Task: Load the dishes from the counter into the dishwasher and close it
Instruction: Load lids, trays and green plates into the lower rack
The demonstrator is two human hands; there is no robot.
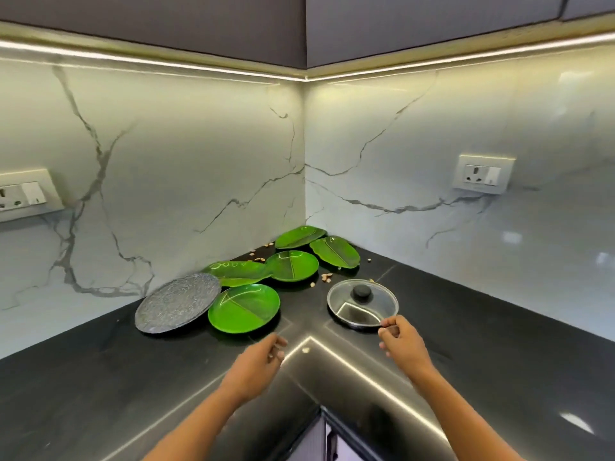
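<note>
On the black corner counter [100,377] lie several green plates: a round one [244,307] nearest, another round one [293,266] behind it, and leaf-shaped ones [238,272] [299,236] [334,252] toward the corner. A grey textured plate [178,302] leans on the green ones at the left. A glass lid with a black knob [362,302] lies at the right. My right hand [401,341] pinches the lid's near rim. My left hand [263,357] hovers over the counter just before the nearest green plate, fingers loosely curled, holding nothing. The dishwasher is out of view.
Peanut-like crumbs [326,277] are scattered among the plates, and one bit [305,350] lies between my hands. Marble walls meet behind the plates, with sockets at the left [23,194] and right [482,174]. Dark cabinets hang overhead.
</note>
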